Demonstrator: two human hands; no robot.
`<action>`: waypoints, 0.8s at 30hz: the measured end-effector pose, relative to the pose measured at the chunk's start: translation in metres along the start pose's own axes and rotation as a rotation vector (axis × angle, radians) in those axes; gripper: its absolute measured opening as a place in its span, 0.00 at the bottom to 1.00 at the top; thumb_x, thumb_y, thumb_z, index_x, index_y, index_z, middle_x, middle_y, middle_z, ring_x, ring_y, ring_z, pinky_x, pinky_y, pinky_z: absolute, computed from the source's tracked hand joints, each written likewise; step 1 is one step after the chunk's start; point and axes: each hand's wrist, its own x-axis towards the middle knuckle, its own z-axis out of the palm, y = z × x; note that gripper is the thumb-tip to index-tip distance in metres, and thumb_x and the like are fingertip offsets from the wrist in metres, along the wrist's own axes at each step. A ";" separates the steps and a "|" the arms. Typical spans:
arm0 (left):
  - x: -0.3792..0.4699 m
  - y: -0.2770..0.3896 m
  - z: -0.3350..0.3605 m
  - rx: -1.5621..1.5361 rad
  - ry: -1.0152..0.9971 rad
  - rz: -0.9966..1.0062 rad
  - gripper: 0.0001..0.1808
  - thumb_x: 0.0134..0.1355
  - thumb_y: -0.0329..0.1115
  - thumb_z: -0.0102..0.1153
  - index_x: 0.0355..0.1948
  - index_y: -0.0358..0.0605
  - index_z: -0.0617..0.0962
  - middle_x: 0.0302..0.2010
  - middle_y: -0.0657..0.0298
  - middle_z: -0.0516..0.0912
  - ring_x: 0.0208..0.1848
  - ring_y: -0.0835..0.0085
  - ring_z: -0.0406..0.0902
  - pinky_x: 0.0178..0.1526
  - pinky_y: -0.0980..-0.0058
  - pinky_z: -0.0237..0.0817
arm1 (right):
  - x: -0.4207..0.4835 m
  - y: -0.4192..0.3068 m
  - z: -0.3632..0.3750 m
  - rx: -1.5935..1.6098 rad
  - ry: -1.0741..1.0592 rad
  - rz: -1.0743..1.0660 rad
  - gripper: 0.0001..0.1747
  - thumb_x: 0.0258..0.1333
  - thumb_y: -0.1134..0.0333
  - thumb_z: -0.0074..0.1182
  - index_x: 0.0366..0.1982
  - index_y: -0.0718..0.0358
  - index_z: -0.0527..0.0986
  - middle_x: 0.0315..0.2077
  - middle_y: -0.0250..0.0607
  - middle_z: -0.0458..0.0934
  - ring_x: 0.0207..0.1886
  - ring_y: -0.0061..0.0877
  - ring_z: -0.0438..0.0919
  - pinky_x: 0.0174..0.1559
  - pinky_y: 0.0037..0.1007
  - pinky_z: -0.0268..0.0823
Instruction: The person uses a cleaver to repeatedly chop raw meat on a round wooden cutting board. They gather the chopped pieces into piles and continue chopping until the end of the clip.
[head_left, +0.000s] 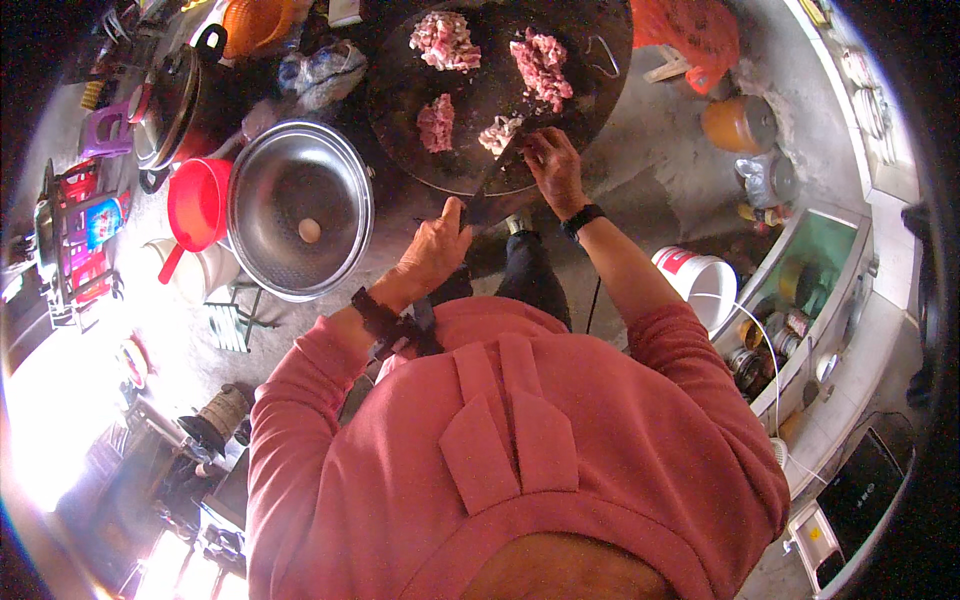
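In my left hand (435, 244) is the handle of a dark-bladed knife (487, 184), its blade slanting up over the near edge of a dark round board (480, 97). My right hand (553, 165) is at the blade's far end with its fingers bent; whether they pinch something is hidden. Just beyond the blade lies a small pile of pale chopped meat (499, 136). Three more meat heaps rest on the board: a pink one (436, 124) at left, a larger pale one (444, 41) farther back, and a reddish one (541, 69) at right.
A bent metal hook (604, 56) lies on the board's right side. To the left stand a steel basin (296, 184) holding one egg (308, 230) and a red plastic dipper (197, 202). On the right are a white bucket (712, 289), an orange-lidded jar (739, 124) and a glass-fronted cabinet (814, 240).
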 end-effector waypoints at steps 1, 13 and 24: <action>0.001 -0.001 0.000 0.004 -0.011 -0.001 0.18 0.62 0.31 0.51 0.50 0.35 0.64 0.31 0.35 0.75 0.29 0.40 0.77 0.30 0.53 0.70 | 0.000 0.001 0.000 0.116 0.018 0.040 0.08 0.59 0.71 0.49 0.41 0.60 0.73 0.41 0.37 0.79 0.52 0.34 0.74 0.58 0.29 0.64; 0.029 -0.011 0.019 0.137 -0.091 -0.030 0.10 0.62 0.31 0.51 0.43 0.38 0.74 0.58 0.36 0.66 0.34 0.51 0.79 0.35 0.61 0.71 | 0.014 0.009 -0.011 -0.513 0.028 -0.460 0.08 0.49 0.75 0.58 0.34 0.62 0.77 0.33 0.42 0.77 0.40 0.41 0.75 0.41 0.37 0.70; 0.030 0.001 0.014 -0.015 -0.056 -0.159 0.21 0.61 0.33 0.53 0.54 0.38 0.67 0.40 0.36 0.77 0.35 0.49 0.79 0.32 0.59 0.69 | 0.015 0.005 -0.014 -0.517 -0.058 -0.372 0.07 0.50 0.76 0.55 0.34 0.61 0.76 0.36 0.43 0.76 0.43 0.40 0.74 0.44 0.35 0.71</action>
